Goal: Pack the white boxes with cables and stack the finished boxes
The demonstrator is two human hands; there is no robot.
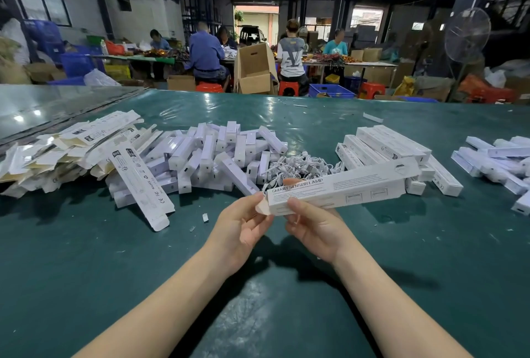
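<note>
Both hands hold one long white box (341, 185) just above the green bench (114, 257). The left hand (243, 226) pinches the open end flap; the right hand (312, 226) grips the box from below, just beside it. Cables (298, 164) lie heaped right behind the hands. Finished boxes (390, 145) are stacked beyond the right hand, flat cartons (71, 145) far left.

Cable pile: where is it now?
Head view, centre: cable pile lies between the small-box heap and the stacked long boxes, behind the held box.
</note>
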